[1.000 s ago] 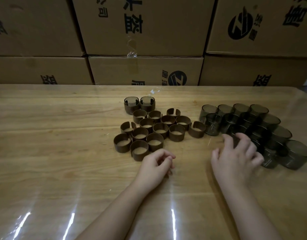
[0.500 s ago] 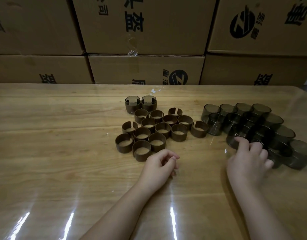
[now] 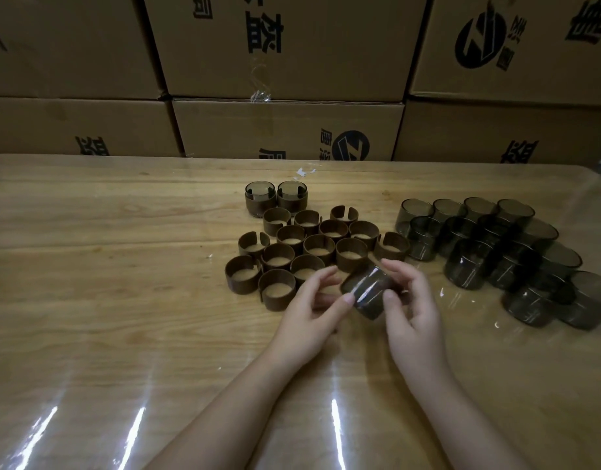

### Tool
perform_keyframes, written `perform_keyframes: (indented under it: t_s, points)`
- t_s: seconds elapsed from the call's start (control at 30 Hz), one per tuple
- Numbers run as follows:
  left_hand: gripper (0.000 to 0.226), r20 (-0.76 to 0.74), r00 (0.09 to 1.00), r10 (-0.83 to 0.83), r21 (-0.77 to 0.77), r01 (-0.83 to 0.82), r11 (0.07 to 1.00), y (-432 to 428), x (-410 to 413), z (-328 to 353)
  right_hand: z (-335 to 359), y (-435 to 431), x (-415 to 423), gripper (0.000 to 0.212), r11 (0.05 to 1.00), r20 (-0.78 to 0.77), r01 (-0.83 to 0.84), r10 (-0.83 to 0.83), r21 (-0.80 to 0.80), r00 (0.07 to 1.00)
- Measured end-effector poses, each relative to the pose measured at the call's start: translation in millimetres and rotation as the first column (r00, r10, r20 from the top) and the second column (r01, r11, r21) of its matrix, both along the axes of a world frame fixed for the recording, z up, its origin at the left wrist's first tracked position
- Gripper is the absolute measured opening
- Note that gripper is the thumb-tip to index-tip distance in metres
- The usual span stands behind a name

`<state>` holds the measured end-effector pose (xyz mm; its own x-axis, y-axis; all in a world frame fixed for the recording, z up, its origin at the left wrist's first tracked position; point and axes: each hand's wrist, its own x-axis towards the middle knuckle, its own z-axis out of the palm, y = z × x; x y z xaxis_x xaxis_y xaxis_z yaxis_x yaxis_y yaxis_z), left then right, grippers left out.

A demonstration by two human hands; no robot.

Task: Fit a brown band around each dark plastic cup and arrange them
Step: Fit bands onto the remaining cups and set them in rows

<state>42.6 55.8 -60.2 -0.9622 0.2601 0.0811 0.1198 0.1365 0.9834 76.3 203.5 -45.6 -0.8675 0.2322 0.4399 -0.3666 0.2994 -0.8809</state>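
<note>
Left hand (image 3: 312, 312) and right hand (image 3: 415, 313) pinch one bare cup (image 3: 366, 295), tilted. Best: take nearest band (image 3: 350, 264), slide on square.

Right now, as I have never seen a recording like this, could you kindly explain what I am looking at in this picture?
There is no machine here. A person works with bare hands, and the single camera sits on their head, looking forward and down. The left hand and right hand together hold one dark cup, tilted, over the wooden table. Left of centre lies a cluster of loose brown bands. Behind it stand two cups already banded. To the right stand the bare dark cups. Cardboard boxes are stacked behind the table.
</note>
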Motion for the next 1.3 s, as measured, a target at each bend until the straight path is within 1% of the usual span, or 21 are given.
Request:
perform_keyframes:
  t_s: [0.07, 0.13, 0.2, 0.3, 0.4, 0.57, 0.63, 0.7, 0.77, 0.9, 1.0, 1.2, 1.23, 1.3]
  points:
    - [0.061, -0.005, 1.000, -0.030, -0.004, 0.030, 1.000, 0, -1, -1, -3, -5, -3, 0.052, 0.981, 0.039, -0.064, 0.073, -0.182, 0.997]
    - [0.065, 0.000, 1.000, -0.016, 0.034, 0.016, 0.999, 1, -2, -2, -5, -5, -7, 0.051, 0.964, 0.040, -0.084, 0.097, -0.254, 0.994]
    - [0.064, 0.043, 0.999, 0.015, 0.118, -0.020, 0.993, 0, -3, 0, -6, -4, -11, 0.051, 0.953, 0.016, -0.083, 0.091, -0.291, 0.996]
    - [0.063, 0.128, 0.991, 0.023, 0.262, -0.056, 0.963, -7, -6, 0, -9, -1, -14, 0.050, 0.948, 0.022, -0.072, 0.083, -0.309, 0.996]
    - [0.070, 0.210, 0.978, -0.009, 0.396, -0.077, 0.915, -11, -9, 1, -11, 1, -18, 0.046, 0.938, 0.090, -0.128, 0.165, -0.323, 0.982]
    - [0.070, 0.255, 0.957, -0.136, 0.520, -0.017, 0.854, -14, -13, 2, -13, -1, -19, 0.045, 0.926, 0.106, -0.238, 0.279, -0.293, 0.954]
    - [0.072, 0.268, 0.944, -0.191, 0.531, 0.021, 0.847, -15, -16, 1, -14, -2, -19, 0.047, 0.918, 0.103, -0.261, 0.303, -0.298, 0.948]
    - [0.069, 0.278, 0.933, -0.229, 0.532, 0.049, 0.846, -16, -19, 0, -15, -2, -20, 0.048, 0.916, 0.097, -0.269, 0.310, -0.299, 0.946]
    - [0.068, 0.290, 0.924, -0.249, 0.521, 0.065, 0.851, -15, -21, -1, -16, -1, -21, 0.047, 0.915, 0.091, -0.276, 0.315, -0.295, 0.945]
    - [0.073, 0.300, 0.916, -0.265, 0.501, 0.085, 0.861, -16, -23, -1, -19, -1, -23, 0.044, 0.920, 0.105, -0.297, 0.331, -0.255, 0.938]
    - [0.069, 0.294, 0.923, -0.248, 0.518, 0.064, 0.853, -16, -23, -1, -22, -1, -22, 0.042, 0.926, 0.116, -0.316, 0.344, -0.207, 0.932]
    - [0.051, 0.255, 0.948, -0.189, 0.536, 0.023, 0.844, -14, -18, 1, -22, -2, -23, 0.049, 0.922, 0.119, -0.325, 0.354, -0.210, 0.928]
    - [0.052, 0.252, 0.952, -0.173, 0.535, 0.012, 0.845, -14, -18, 1, -22, -2, -23, 0.048, 0.923, 0.115, -0.323, 0.351, -0.208, 0.929]
    - [0.062, 0.254, 0.959, -0.129, 0.523, -0.024, 0.852, -13, -18, 1, -22, -2, -23, 0.044, 0.926, 0.106, -0.316, 0.342, -0.205, 0.934]
